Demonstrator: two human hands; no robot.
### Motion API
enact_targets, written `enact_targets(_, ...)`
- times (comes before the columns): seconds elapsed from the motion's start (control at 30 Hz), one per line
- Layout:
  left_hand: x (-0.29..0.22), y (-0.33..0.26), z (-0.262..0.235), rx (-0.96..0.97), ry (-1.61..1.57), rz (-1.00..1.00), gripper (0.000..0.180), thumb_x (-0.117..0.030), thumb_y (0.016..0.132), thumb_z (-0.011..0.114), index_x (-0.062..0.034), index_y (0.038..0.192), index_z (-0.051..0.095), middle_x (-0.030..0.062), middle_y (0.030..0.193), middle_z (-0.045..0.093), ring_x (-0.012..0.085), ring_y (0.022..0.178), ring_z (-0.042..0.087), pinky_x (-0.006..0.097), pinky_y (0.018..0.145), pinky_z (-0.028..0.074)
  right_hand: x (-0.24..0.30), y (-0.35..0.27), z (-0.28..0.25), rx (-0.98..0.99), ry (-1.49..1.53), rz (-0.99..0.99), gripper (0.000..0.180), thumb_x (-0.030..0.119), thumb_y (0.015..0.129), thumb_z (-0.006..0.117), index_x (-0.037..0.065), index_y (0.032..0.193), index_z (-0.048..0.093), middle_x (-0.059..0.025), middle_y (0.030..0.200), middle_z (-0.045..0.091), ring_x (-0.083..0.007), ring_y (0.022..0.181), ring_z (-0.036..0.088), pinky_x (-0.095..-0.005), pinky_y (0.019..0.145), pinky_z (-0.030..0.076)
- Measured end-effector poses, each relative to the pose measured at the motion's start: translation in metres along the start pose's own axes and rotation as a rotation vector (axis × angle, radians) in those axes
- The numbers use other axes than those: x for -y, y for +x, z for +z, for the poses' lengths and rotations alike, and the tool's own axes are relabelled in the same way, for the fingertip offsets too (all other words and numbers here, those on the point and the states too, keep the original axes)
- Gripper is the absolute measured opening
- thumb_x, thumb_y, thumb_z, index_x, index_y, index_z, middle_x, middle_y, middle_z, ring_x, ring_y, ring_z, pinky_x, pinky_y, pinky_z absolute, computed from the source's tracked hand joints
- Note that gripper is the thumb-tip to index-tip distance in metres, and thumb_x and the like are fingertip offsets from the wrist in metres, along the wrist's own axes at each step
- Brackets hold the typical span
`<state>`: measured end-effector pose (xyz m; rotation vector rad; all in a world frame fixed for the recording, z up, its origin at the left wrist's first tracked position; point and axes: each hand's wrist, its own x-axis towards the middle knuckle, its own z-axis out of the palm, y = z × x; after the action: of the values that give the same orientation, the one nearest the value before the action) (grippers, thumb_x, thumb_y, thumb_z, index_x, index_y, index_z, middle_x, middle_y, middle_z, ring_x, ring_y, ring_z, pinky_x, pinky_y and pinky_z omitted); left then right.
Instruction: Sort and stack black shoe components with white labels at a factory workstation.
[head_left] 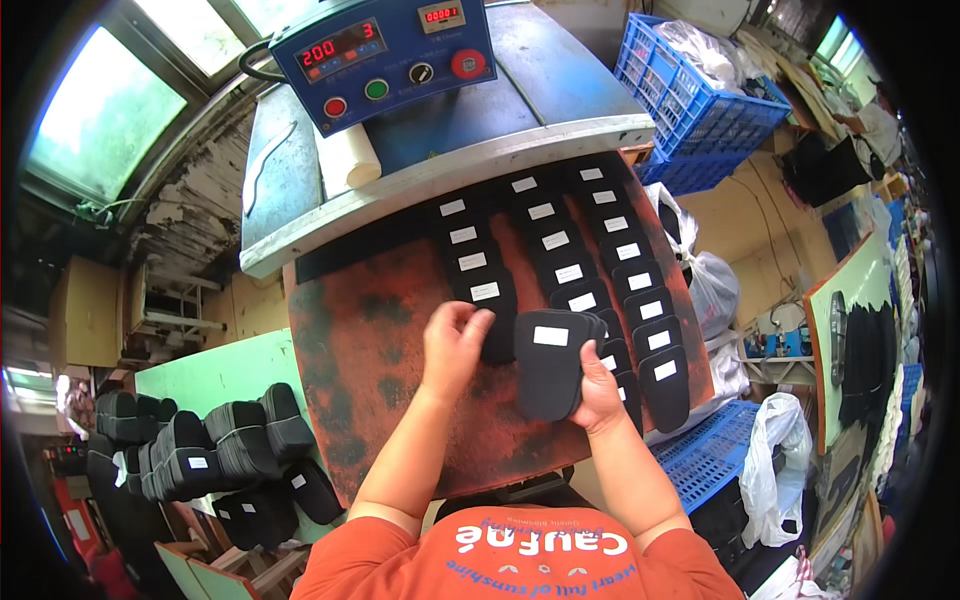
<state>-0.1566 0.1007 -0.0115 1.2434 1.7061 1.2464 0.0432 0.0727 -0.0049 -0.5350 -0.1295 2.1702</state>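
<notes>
Held stack: a small stack of flat black insole-shaped foam pieces (pixel 551 365), the top one bearing a white rectangular label, held upright-facing above the near right part of the plate.
Right hand (pixel 598 385): closed around the stack's lower right edge, fingers hidden behind it, thumb side at the rim.
Left hand (pixel 455 340): fingers curled and pinched together at the near end of the left row, touching the nearest black labelled piece (pixel 487 296); whether it has actually gripped that piece cannot be told.
Work surface: a rust-red mottled flat press plate (pixel 370 350), bare at its left half.
Laid rows: black labelled pieces in overlapping columns (pixel 600 250), running away toward the blue press machine with a control panel (pixel 385 50).
Reserve: bundles of the same black pieces (pixel 200 450) on a pale green table at the left.
Handling, judged: light, thin and flexible, slightly grippy, not fragile; the pieces would likely fan apart if held loosely.
Grip point, judged: the edges at the narrow heel end, thumb on top, clear of the label.
</notes>
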Motion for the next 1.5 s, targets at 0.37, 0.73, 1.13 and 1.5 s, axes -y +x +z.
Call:
enact_targets(0.37,0.012,-0.015,-0.005,-0.083,-0.071,-0.287,0.017,-0.008,0.079,0.069,0.0016,0.088,0.058,0.0027,0.072,0.058,0.0081,0.057,0.052,0.022,0.055,0.046,0.017,-0.02,-0.011,-0.023,-0.095,-0.064,0.051,0.038,0.096,0.04,0.001,0.131,0.04,-0.0151,0.126,0.051,-0.0287,0.114,0.052,-0.0435,0.096,0.044)
enact_targets(0.73,0.006,-0.061,0.004,-0.025,-0.376,-0.362,0.017,-0.002,0.081,0.064,0.0013,0.096,0.057,0.0023,0.076,0.06,0.0062,0.06,0.054,0.019,0.053,0.046,0.019,-0.04,-0.011,0.017,-0.242,-0.018,0.063,0.054,0.09,0.035,0.002,0.124,0.047,-0.0139,0.111,0.059,-0.0262,0.1,0.059,-0.0415,0.083,0.051)
enact_targets(1.13,-0.016,-0.107,0.017,0.105,-0.367,-0.311,0.024,-0.004,0.081,0.066,0.0008,0.103,0.057,0.0018,0.082,0.062,0.0055,0.067,0.055,0.019,0.058,0.046,0.004,-0.065,-0.008,-0.112,-0.323,0.075,0.049,0.041,0.094,0.042,0.002,0.122,0.048,-0.0113,0.111,0.059,-0.0211,0.1,0.059,-0.034,0.084,0.051)
enact_targets(1.5,-0.023,-0.144,0.023,0.123,-0.226,-0.173,0.03,-0.007,0.081,0.066,0.0019,0.107,0.054,0.0029,0.08,0.057,0.0059,0.063,0.053,0.021,0.054,0.046,-0.01,-0.084,-0.019,-0.177,-0.6,0.129,0.034,0.007,0.09,0.05,0.001,0.123,0.045,-0.0086,0.112,0.056,-0.0164,0.103,0.054,-0.0303,0.087,0.045)
